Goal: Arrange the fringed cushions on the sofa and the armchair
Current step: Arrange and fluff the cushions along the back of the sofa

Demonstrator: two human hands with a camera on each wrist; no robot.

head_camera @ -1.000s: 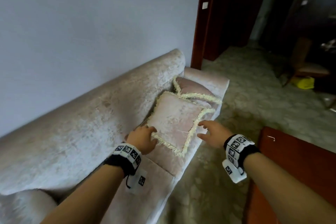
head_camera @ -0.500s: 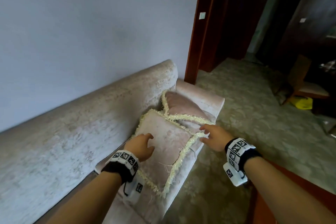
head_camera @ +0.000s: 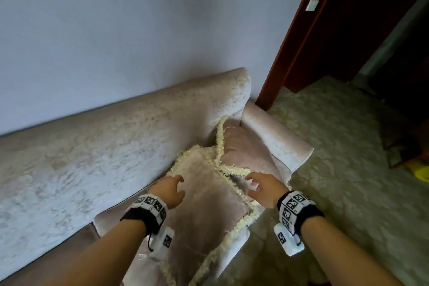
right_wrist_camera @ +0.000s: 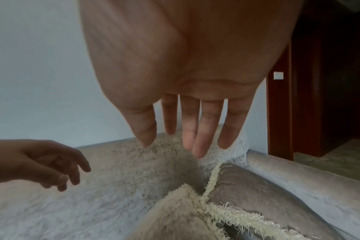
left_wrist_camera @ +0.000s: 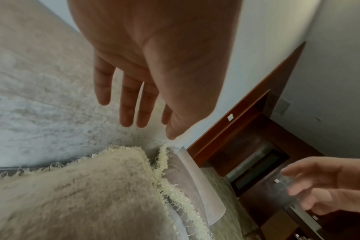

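1. Fringed cushions, two of them, both down at the armrest (head_camera: 276, 137) end of the sofa (head_camera: 111, 153). The near cushion (head_camera: 204, 197) lies flat on the seat, its long axis running along the seat toward the armrest. The far cushion (head_camera: 246, 148) is tucked right against the armrest, leaning up into the corner with the backrest. Their fringes overlap where the two meet.
2. Left hand (head_camera: 169, 190) hovers over the backrest-side edge of the near cushion, fingers loosely spread and a bit curled, holding nothing. From the left wrist view there's clear air between the fingertips and the fringe, so no contact.
3. Right hand (head_camera: 264, 190) is on the opposite, front-of-seat side of the same cushion, nearer the armrest than the left one, just above the spot where the two fringes cross. Fingers relaxed and apart, nothing pinched.
4. The bit that matters, I think: the near cushion sits between the two hands, straight ahead and below them, so both hands bracket its short sides. The right hand is the closer one to the far cushion by the armrest.
5. My guess is the next move is a two-handed grab of the near cushion to stand it against the backrest or carry it off to the armchair, which isn't in view here.
6. That fringe looks loose and stringy, so fingers may snag strands instead of fabric.
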